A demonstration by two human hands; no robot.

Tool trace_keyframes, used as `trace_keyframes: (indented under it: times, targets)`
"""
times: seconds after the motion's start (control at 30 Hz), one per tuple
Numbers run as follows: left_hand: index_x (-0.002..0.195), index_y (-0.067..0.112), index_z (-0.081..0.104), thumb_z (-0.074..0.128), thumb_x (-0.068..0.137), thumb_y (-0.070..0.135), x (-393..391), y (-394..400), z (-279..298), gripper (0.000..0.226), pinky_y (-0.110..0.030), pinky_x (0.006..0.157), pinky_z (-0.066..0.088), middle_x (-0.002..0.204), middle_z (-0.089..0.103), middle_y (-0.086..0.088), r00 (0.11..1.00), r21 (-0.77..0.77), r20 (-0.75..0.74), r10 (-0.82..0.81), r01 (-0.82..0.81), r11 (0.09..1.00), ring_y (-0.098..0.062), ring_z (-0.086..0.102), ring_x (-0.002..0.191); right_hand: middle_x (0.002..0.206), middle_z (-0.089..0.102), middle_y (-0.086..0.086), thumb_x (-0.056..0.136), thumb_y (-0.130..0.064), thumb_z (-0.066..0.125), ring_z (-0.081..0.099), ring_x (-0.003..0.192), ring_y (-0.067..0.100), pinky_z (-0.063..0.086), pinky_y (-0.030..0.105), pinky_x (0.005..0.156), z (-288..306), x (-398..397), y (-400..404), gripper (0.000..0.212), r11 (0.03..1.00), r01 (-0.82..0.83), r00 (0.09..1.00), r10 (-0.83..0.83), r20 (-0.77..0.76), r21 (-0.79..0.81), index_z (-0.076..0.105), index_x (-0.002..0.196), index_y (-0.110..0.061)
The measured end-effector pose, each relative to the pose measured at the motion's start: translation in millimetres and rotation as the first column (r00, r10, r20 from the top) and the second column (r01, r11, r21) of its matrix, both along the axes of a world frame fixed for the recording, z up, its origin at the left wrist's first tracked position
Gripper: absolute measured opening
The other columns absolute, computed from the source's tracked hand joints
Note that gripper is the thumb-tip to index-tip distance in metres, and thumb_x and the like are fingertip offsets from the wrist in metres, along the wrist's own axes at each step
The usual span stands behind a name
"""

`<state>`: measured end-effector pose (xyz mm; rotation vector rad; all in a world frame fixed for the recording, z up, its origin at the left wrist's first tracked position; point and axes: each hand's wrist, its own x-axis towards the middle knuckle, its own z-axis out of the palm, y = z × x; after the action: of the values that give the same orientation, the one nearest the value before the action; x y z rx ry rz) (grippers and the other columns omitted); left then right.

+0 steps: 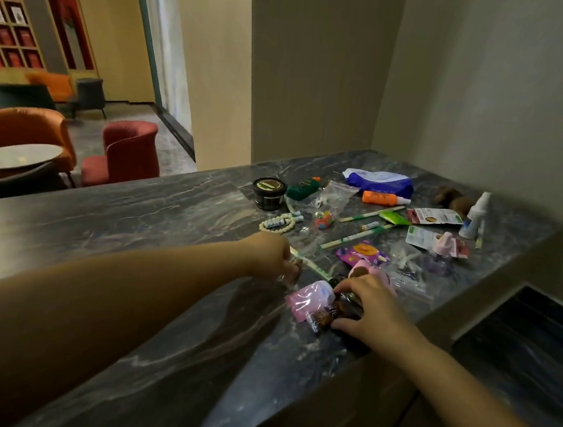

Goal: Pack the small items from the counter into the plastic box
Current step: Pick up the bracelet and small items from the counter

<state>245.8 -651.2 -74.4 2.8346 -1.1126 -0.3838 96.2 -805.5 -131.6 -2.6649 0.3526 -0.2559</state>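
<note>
A dark marbled surface point(176, 224) runs from the lower middle up to a corner where two pale walls meet, and the small items lie strewn over its far right part. No plastic box can be made out among them.

The left hand point(271, 254) reaches out over the middle of the surface, fingers curled down onto a clear, crinkled bit of plastic point(289, 273); whether its grip is pinching that plastic or only resting on it cannot be told. The right hand point(372, 306) lies near the right edge, its grip spread over a dark wrapped snack point(334, 313), thumb and fingertips touching it. Just left of that sits a pink pouch point(308, 298), touching the snack.

Beyond the hands lie a purple packet point(360, 253), long paper-wrapped chopsticks point(357, 236), a bead bracelet point(277, 222) and a small clear bag with coloured bits point(326, 210). Farther back, near the wall corner, stand a black round jar point(269, 191), a green item point(305, 187), an orange tube point(383, 198) and a blue-and-white pack point(377, 181). By the right edge stands a white spray bottle point(475, 216), upright.
</note>
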Motion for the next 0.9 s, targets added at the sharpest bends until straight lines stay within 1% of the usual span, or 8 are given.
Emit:
trace_keyframes:
  times: [0.13, 0.23, 0.3, 0.43, 0.53, 0.63, 0.73, 0.9]
  targets:
    - [0.103, 0.004, 0.066, 0.065, 0.082, 0.049, 9.9, -22.3, -17.4, 0.050, -0.038, 0.079, 0.051, 0.098, 0.066, -0.010, 0.999, -0.007, -0.030, 0.030, -0.030, 1.000, -0.025, 0.059, 0.089, 0.113, 0.048, -0.010, 0.069, -0.036, 0.078, 0.031, 0.105, 0.006, 0.021, 0.019, 0.077, -0.6, 2.1, -1.5, 0.032, 0.997, -0.070, 0.997, 0.069, 0.022, 0.024, 0.060, 0.095, -0.039]
    - [0.076, 0.006, 0.065, 0.068, 0.080, 0.040, 13.5, -31.8, -21.6, 0.034, -0.034, 0.064, 0.046, 0.070, 0.057, -0.006, 1.000, 0.065, 0.018, 0.011, -0.012, 0.998, -0.023, 0.055, 0.073, 0.108, 0.047, -0.012, 0.070, -0.036, 0.077, 0.039, 0.103, 0.006, 0.030, 0.021, 0.085, -5.1, 4.9, -5.6, 0.035, 0.991, -0.124, 0.992, 0.123, 0.008, 0.050, 0.063, 0.101, -0.042]
    - [0.066, 0.010, 0.061, 0.067, 0.079, 0.035, 14.1, -33.4, -19.0, 0.029, -0.033, 0.063, 0.045, 0.064, 0.054, -0.004, 0.999, 0.144, 0.032, 0.000, -0.005, 0.990, -0.022, 0.054, 0.069, 0.106, 0.047, -0.012, 0.070, -0.038, 0.077, 0.045, 0.103, 0.008, 0.039, 0.028, 0.092, -5.4, 7.0, -6.6, 0.035, 0.989, -0.140, 0.990, 0.142, -0.018, 0.051, 0.064, 0.102, -0.040]
    - [0.093, 0.008, 0.073, 0.068, 0.077, 0.036, 16.3, -19.2, -3.2, 0.033, -0.032, 0.066, 0.047, 0.080, 0.065, -0.008, 0.998, 0.181, 0.061, 0.006, -0.017, 0.983, -0.022, 0.057, 0.073, 0.101, 0.051, -0.012, 0.070, -0.035, 0.077, 0.050, 0.096, 0.008, 0.044, 0.028, 0.087, -2.9, 8.4, -8.1, 0.024, 0.982, -0.186, 0.981, 0.187, -0.039, 0.031, 0.061, 0.088, -0.039]
    - [0.100, 0.008, 0.072, 0.066, 0.080, 0.032, 14.4, 3.6, 18.8, 0.031, -0.030, 0.067, 0.046, 0.090, 0.067, -0.010, 0.993, 0.095, 0.097, 0.066, -0.076, 0.993, -0.021, 0.057, 0.077, 0.093, 0.057, -0.015, 0.075, -0.030, 0.074, 0.056, 0.089, 0.004, 0.045, 0.019, 0.075, 2.5, 6.7, -6.3, 0.023, 0.976, -0.218, 0.975, 0.219, -0.033, 0.026, 0.055, 0.085, -0.040]
    - [0.105, 0.011, 0.070, 0.071, 0.080, 0.031, 6.5, 31.4, 47.8, 0.032, -0.032, 0.075, 0.048, 0.102, 0.069, -0.008, 0.990, 0.013, 0.081, 0.113, -0.115, 0.993, -0.023, 0.061, 0.088, 0.087, 0.051, -0.017, 0.074, -0.037, 0.072, 0.049, 0.082, 0.001, 0.041, 0.012, 0.069, 19.2, 5.7, 0.1, 0.022, 0.981, -0.180, 0.983, 0.181, -0.016, 0.067, 0.058, 0.090, -0.042]
    - [0.105, 0.015, 0.068, 0.074, 0.079, 0.032, 0.1, 66.7, 74.5, 0.032, -0.029, 0.077, 0.050, 0.104, 0.068, -0.004, 0.986, -0.066, 0.070, 0.149, -0.145, 0.987, -0.019, 0.062, 0.089, 0.083, 0.059, -0.014, 0.068, -0.044, 0.074, 0.055, 0.078, 0.003, 0.050, 0.029, 0.070, 43.0, 9.7, 19.4, 0.021, 0.980, -0.179, 0.983, 0.175, 0.049, 0.091, 0.057, 0.082, -0.043]
    - [0.101, 0.016, 0.068, 0.072, 0.079, 0.037, -10.7, 130.6, 113.2, 0.031, -0.029, 0.080, 0.052, 0.093, 0.067, 0.001, 0.969, -0.183, 0.092, 0.230, -0.211, 0.960, -0.014, 0.062, 0.087, 0.077, 0.059, -0.012, 0.078, -0.026, 0.073, 0.054, 0.068, 0.002, 0.036, 0.015, 0.055, 89.4, 8.7, 80.4, 0.019, 0.936, -0.306, 0.944, 0.274, 0.183, 0.176, 0.060, 0.089, -0.035]
